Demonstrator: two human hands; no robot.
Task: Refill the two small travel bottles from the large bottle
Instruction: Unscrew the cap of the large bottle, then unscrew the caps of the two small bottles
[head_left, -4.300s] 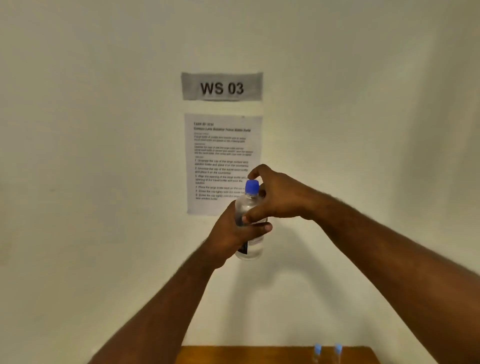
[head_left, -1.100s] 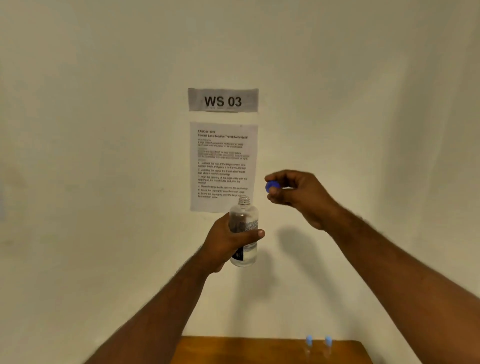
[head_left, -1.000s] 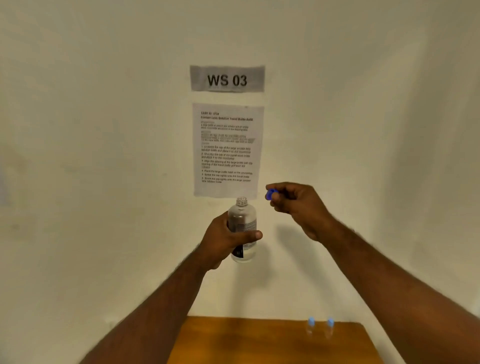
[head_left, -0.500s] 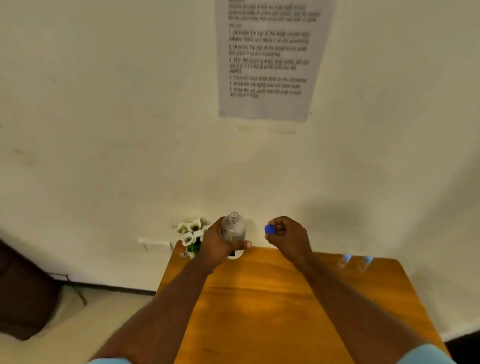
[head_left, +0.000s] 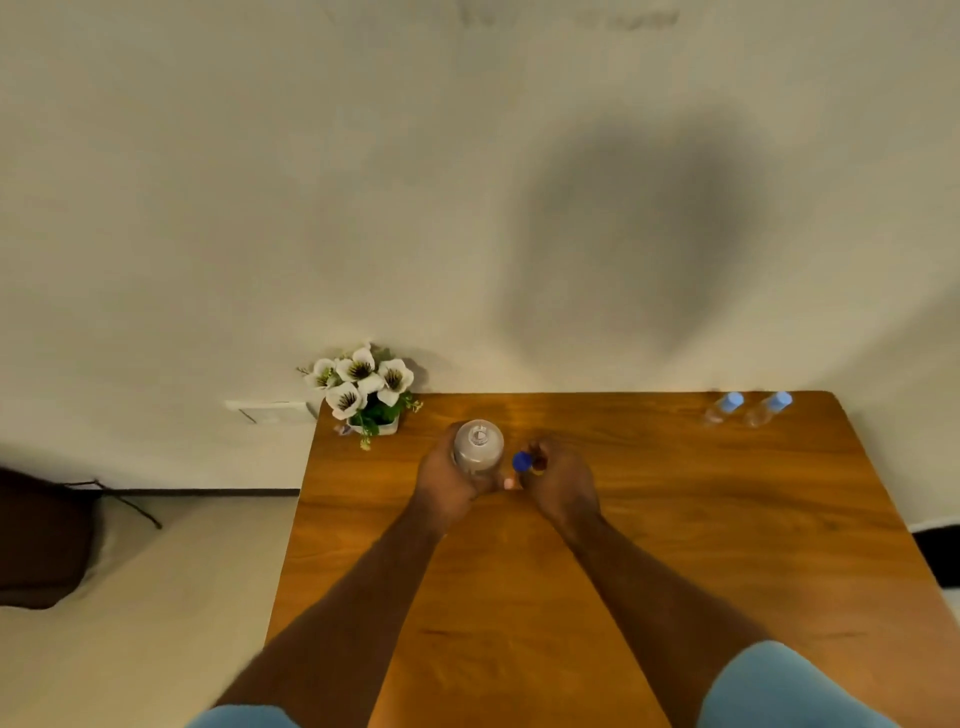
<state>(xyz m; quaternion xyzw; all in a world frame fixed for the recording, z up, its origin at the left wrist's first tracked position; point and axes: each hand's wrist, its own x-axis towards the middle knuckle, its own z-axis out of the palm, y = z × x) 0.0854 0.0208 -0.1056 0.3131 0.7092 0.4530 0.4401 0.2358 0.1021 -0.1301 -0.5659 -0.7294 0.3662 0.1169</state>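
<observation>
The large clear bottle (head_left: 478, 446) stands upright over the wooden table (head_left: 675, 519), its neck uncovered, gripped around the body by my left hand (head_left: 451, 480). Just to its right, my right hand (head_left: 558, 480) pinches the bottle's blue cap (head_left: 522, 461) between the fingertips. Two small travel bottles (head_left: 721, 408) (head_left: 768, 408) with light blue caps stand side by side at the table's far right corner, well away from both hands. I cannot tell whether the large bottle's base touches the tabletop.
A small white pot of white artificial flowers (head_left: 366, 392) sits at the table's far left corner, close to my left hand. The wall rises right behind the table. A dark cushion or bag (head_left: 41, 540) lies on the floor at the left.
The view has tipped down from the wall notice to the table. Both hands came down with the uncapped bottle and the blue cap, from chest height to just above the tabletop.
</observation>
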